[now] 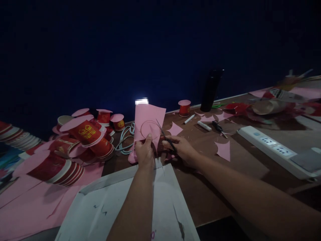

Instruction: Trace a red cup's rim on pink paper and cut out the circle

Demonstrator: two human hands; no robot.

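Observation:
My left hand (144,152) grips a sheet of pink paper (141,115) by its lower part, thumb on the front. A circle is drawn on the paper. In my right hand (182,147) is a pair of dark scissors (162,131), the fingers closed round the handles. The blades slant up and left, at the right side of the drawn circle. Below the paper, more pink paper (132,158) lies low by my left hand. A white board or folded sheet (110,197) lies under my forearms.
Red paper cups (87,132) with pink discs are heaped at left, beside a coiled cable (122,139). Pink offcuts (224,150), a white pen (189,119), a glue stick (204,126) and a dark bottle (212,90) stand or lie right. Further right is a power strip (265,144).

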